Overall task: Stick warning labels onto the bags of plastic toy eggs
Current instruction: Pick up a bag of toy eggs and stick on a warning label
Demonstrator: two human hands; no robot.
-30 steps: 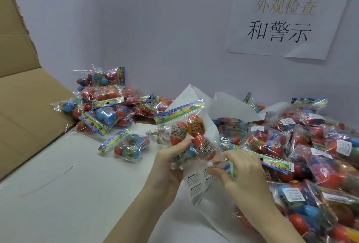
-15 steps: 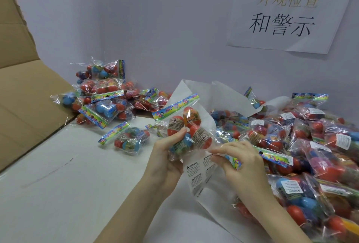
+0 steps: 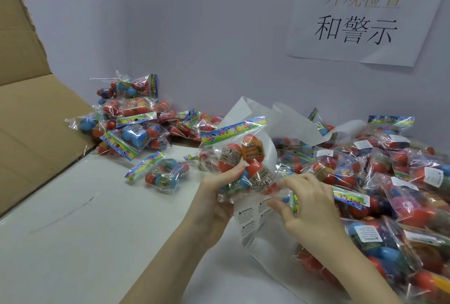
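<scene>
Risk first: we've got the bag of toy eggs point(image 3: 239, 160) held up off the bench point(image 3: 73, 243) by the left hand point(image 3: 219, 189), grip clenched round its lower part w/ the thumb pressed across the front, while the label sheet point(image 3: 253, 218) hangs just below it. The right hand point(image 3: 309, 204) has its fingertips point(image 3: 283, 183) at the bag's right edge, thumb down near the sheet; we can't tell if that grip is pinching a peeled label or just the film, too little shows. If a label is on a fingertip, it could fold on itself or go down creased, since the film is slack and bulges over round eggs; it could also land over the 6+ marks. The bag could slip from the left grip if the right hand presses hard. Unlabelled bags point(image 3: 126, 118) sit toward the far left of the bench by the cardboard flap point(image 3: 29, 114); the pile w/ white labels point(image 3: 389, 182) fills the right side, so a mix-up is possible if the bag drops the wrong way. Vs the earlier frames: the right hand has moved up from the sheet's top toward the bag, fingers now spread more; the left hand keeps the same hold; the bag's tilt is about the same.
</scene>
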